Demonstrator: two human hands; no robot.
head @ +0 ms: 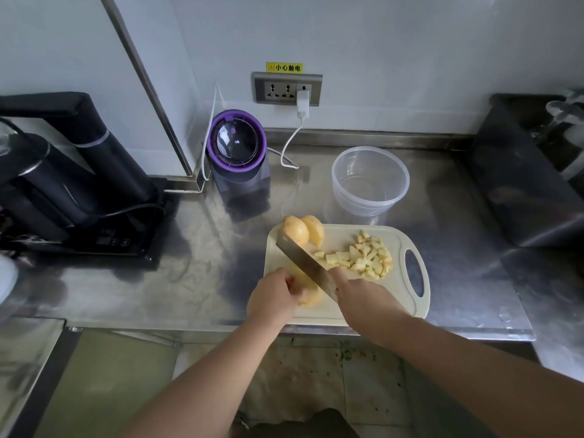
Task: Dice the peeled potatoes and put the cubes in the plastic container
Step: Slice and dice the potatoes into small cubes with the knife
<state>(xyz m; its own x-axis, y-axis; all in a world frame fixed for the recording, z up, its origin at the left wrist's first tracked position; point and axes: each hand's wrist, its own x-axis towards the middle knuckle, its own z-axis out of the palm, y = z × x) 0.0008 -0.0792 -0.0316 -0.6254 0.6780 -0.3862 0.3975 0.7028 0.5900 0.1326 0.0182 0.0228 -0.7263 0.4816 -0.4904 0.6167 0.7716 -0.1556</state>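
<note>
A pale cutting board (410,308) lies on the steel counter. My left hand (273,298) holds a peeled potato (311,297) at the board's near left. My right hand (360,295) grips the handle of a cleaver (301,262), whose blade lies across that potato and points away to the left. Two more peeled potato pieces (303,230) sit at the board's far left corner. A pile of several potato cubes (366,257) lies on the board's right half. The clear round plastic container (369,181) stands just behind the board with no cubes in it.
A purple-rimmed appliance (237,150) stands behind and to the left, with a white cable (290,143) running to the wall socket. A black kettle and base (63,184) fill the far left. A dark steel sink edge (531,172) lies to the right.
</note>
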